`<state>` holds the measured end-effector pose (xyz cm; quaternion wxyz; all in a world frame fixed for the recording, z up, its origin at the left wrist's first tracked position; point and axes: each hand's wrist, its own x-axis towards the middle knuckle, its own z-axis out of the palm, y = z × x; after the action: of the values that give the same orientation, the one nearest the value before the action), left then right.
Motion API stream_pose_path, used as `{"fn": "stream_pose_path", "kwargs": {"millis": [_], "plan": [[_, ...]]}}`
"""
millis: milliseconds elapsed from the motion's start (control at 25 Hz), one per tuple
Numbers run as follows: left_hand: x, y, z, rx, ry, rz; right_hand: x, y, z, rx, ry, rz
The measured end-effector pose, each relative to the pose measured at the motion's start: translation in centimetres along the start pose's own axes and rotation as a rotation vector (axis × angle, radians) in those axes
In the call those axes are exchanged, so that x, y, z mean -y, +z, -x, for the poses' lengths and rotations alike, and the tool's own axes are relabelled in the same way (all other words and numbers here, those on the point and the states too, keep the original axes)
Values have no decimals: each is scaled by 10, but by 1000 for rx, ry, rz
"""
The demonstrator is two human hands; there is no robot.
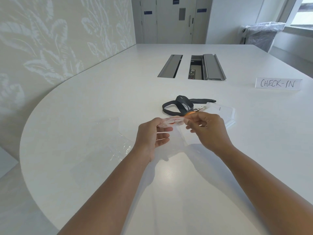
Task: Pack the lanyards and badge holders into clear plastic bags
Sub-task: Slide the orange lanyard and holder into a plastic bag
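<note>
Left hand (152, 133): thumb and curled fingers pinch the left edge of a clear plastic bag (175, 139) at its mouth, palm turned inward. Right hand (208, 129): fingertips curled and closed on the opposite edge of the same mouth, so I hold the bag up off the table (84, 167) between both hands. The mouth strip shows faint red and white marks, and the film hangs down below my fingers. I cannot tell whether the mouth is parted or flat. Head view, task items: the dark grey lanyard (177, 106) lies looped on the table just beyond my hands. Its strap ends in an orange piece (190, 113) next to my right fingertips; I cannot tell whether they touch. A metal clip (201, 108) follows the orange piece and lies at the edge of a small stack of clear badge holders (227, 112), flat on the table beyond my right hand. Spare bags (110, 138) lie crumpled on the table to the left of my left wrist. Further back, two cable hatches are set into the tabletop, the left hatch (170, 66) partly shut and the right hatch (207, 67) with its lid raised. A handwritten CHECK-IN sign (278, 83) stands at far right. A plastic-wrapped object (260, 34) stands by the window.
</note>
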<state>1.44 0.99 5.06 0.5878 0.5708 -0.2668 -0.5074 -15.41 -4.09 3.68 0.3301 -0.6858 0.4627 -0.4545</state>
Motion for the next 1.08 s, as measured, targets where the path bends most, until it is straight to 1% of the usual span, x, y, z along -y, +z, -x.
{"fn": "stream_pose_path", "kwargs": {"millis": [40,80,120,160,200,240,280,320,400,440,520,600,720,800,960,1040,1080], "plan": [[1,0,0,-50,123,-117,1,-2,-1,-11,11,-23],[4,-1,-1,-93,295,-234,3,-3,-1,-13,28,-64],[6,-4,0,-97,493,-345,6,-4,-1,-9,51,-121],[7,-6,1,-53,669,-454,9,-5,0,0,74,-186],[10,-8,0,8,803,-554,11,-4,0,7,91,-254],[13,-8,-2,56,892,-609,14,-4,1,7,103,-316],[16,-6,-3,59,936,-609,15,-4,1,3,113,-369],[16,-5,-3,39,932,-536,16,-3,1,1,124,-411],[14,-2,-2,9,847,-309,18,-4,1,8,138,-442],[12,-2,-1,-1,803,-232,17,-4,1,10,119,-411],[11,-3,-3,-18,747,-159,17,-3,2,1,1,-275],[10,-4,-5,-24,709,-104,19,-4,4,12,-133,-173],[10,-4,-7,-60,660,-43,20,-7,5,96,-270,-21],[10,-4,-7,-70,638,-25,17,-8,4,129,-287,54],[9,-3,-4,-62,625,-38,9,-7,2,140,-298,181],[9,-3,-4,-61,624,-47,9,-7,3,164,-273,164],[10,-3,-3,-53,624,-51,9,-7,4,182,-233,116]]}}
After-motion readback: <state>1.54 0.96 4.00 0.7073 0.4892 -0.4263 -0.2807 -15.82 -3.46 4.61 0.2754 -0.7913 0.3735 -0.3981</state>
